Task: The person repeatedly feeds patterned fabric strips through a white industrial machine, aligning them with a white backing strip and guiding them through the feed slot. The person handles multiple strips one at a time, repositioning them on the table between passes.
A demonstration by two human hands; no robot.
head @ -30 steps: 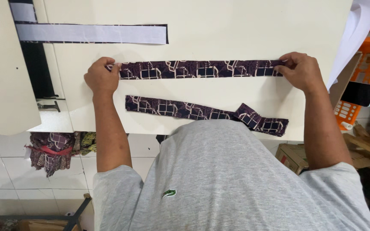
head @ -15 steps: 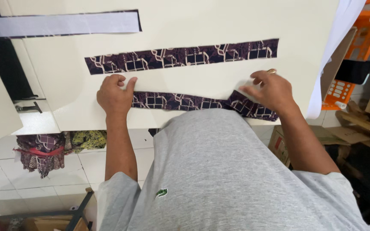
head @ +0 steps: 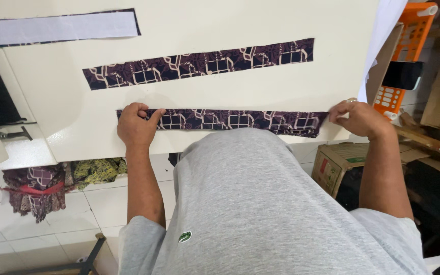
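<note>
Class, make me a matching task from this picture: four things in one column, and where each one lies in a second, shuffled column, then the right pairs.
Things:
1. near fabric strip
2. far fabric strip
3. white strip
4. cardboard box

Places:
A. on the floor, right of the table
B. top left of the table
C. held at both ends by the left hand and right hand
D. alone mid-table, untouched

Pairs: 1-C, 2-D, 3-B, 4-A
</note>
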